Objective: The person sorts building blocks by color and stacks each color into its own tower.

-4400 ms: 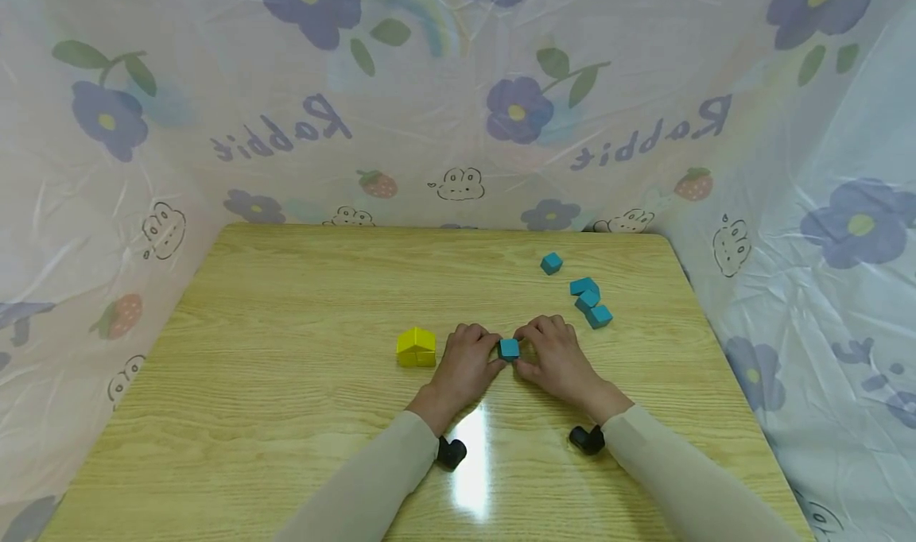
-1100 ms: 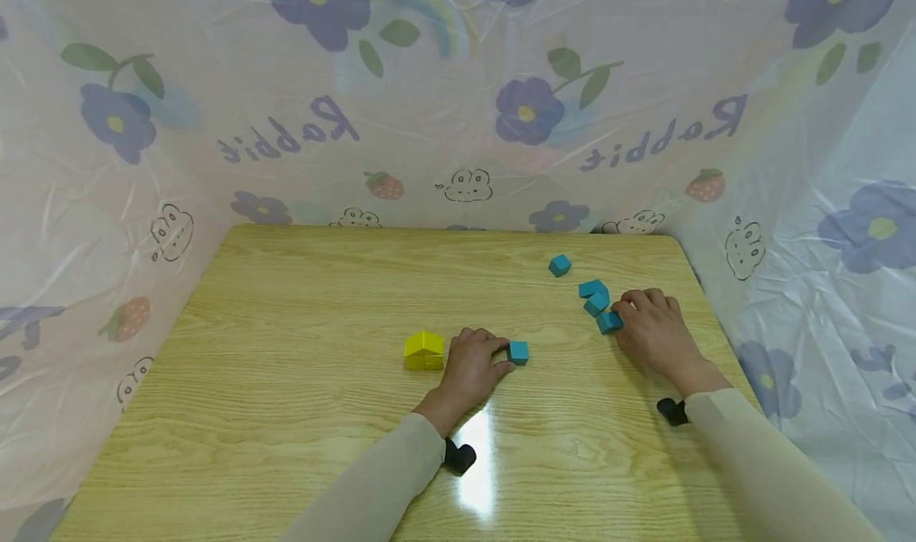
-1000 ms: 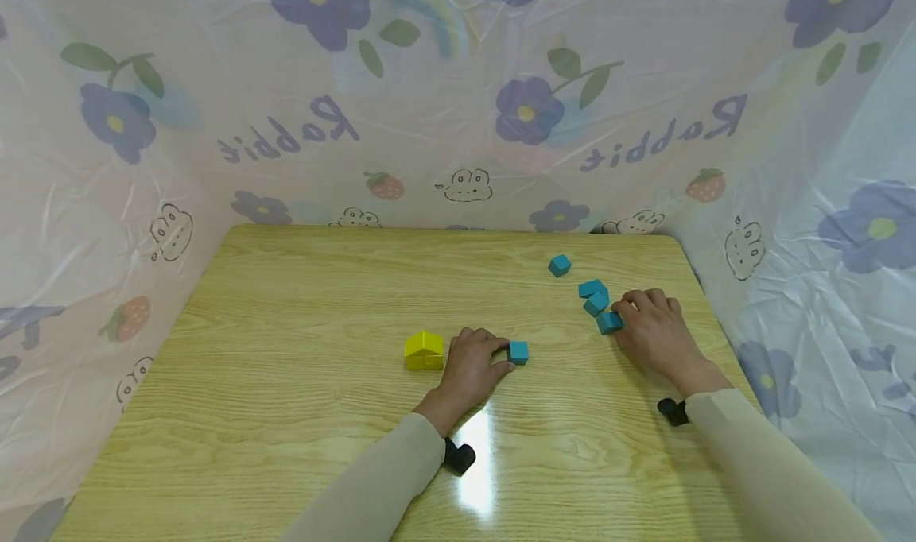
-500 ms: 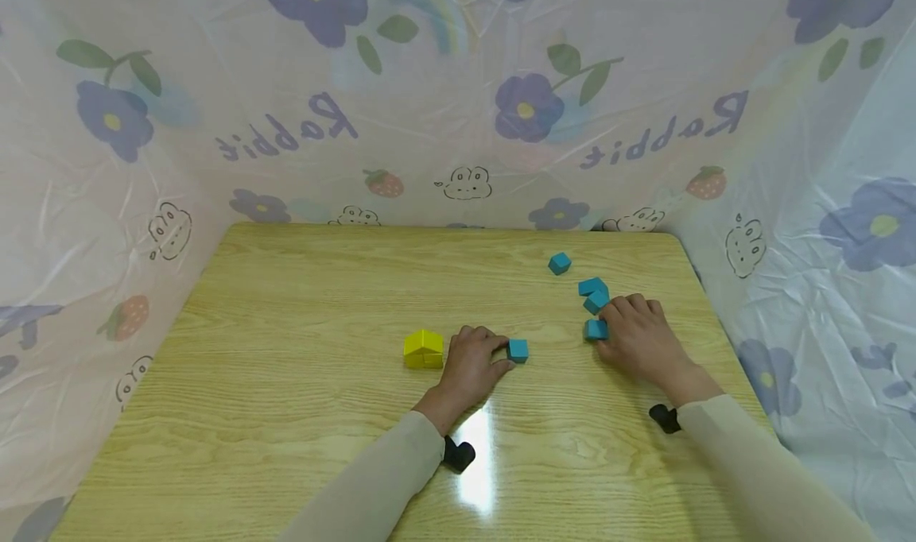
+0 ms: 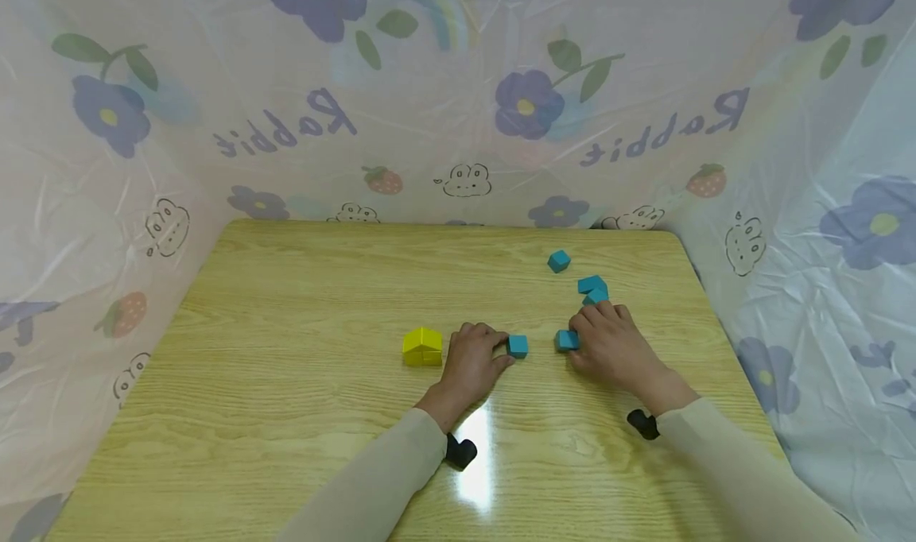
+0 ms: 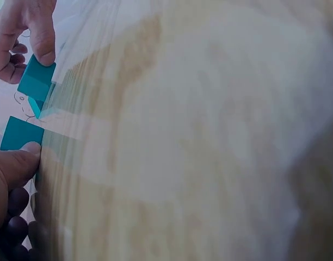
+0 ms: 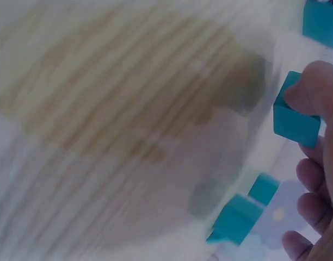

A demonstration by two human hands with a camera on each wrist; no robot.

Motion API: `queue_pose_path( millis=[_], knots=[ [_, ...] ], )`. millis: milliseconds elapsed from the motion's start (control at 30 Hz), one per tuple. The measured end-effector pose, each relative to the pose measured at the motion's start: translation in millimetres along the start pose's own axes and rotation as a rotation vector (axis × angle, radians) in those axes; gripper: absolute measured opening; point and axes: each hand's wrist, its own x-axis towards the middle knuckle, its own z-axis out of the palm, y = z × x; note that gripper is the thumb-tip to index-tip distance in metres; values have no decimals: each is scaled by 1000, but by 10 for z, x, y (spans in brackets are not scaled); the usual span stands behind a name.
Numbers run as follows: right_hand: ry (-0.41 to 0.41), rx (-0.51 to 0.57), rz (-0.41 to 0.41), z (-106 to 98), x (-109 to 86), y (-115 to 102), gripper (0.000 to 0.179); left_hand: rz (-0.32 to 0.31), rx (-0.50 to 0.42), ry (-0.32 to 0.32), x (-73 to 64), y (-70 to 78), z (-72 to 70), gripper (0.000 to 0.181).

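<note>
Near the middle of the table, my left hand holds a blue cube between thumb and forefinger. In the left wrist view its thumb lies against that cube's side. My right hand pinches a second blue cube, a short gap to the right of the first. The right wrist view shows the thumb pressed on this held cube, with the fingers behind it. Just beyond the right hand lie two more blue blocks, the nearer one partly hidden by the knuckles.
A small house shape of yellow blocks stands left of the left hand. One loose blue cube sits toward the back of the wooden table. A patterned cloth hangs around the table's back and sides.
The right hand has taken the nearest blue cube from the group at the right and moved it left toward the other held cube. The left hand has stayed in place with its cube.
</note>
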Motion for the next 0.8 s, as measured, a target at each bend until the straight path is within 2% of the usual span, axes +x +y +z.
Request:
queue_pose_path(
  millis=[200, 433, 800],
  knots=[
    [-23, 35, -14, 25, 78, -137, 26, 11, 8, 10, 10, -7, -6, 38],
    [2, 67, -37, 57, 173, -272, 23, 14, 15, 17, 29, -4, -1, 39],
    [5, 48, -42, 98, 225, -328, 25, 0, 18, -13, 31, 30, -25, 40]
  ],
)
